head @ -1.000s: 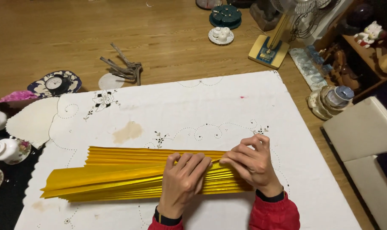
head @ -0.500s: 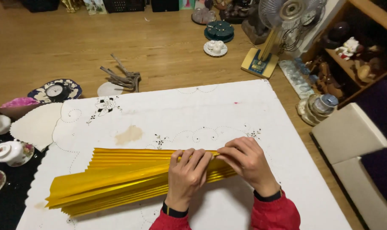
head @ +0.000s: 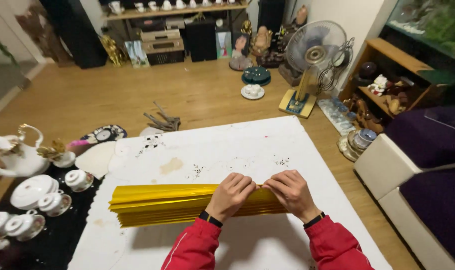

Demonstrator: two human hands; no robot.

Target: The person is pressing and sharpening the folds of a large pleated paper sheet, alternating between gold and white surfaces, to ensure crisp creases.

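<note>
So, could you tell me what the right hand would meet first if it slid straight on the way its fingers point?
The right hand points up and left along the folded gold paper, so it would likely meet the left hand first; their fingertips look almost touching.

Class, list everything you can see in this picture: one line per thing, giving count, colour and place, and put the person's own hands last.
pleated paper: one, gold, on the white cloth, under both hands
cloth: one, white with small dark prints, covering the table
teapot: one, white and gold, far left
lidded cups: several, white, on the dark surface at left
fan: one, pale with yellow base, on the floor behind the table
scissors-like tools: a small grey heap, on the wooden floor
dishes: one dark green stack and one white plate, on the floor
shelf: one, wooden, at right, holding figurines
left hand: one, red sleeve, pinching the folds
right hand: one, red sleeve, pinching the folds
</note>
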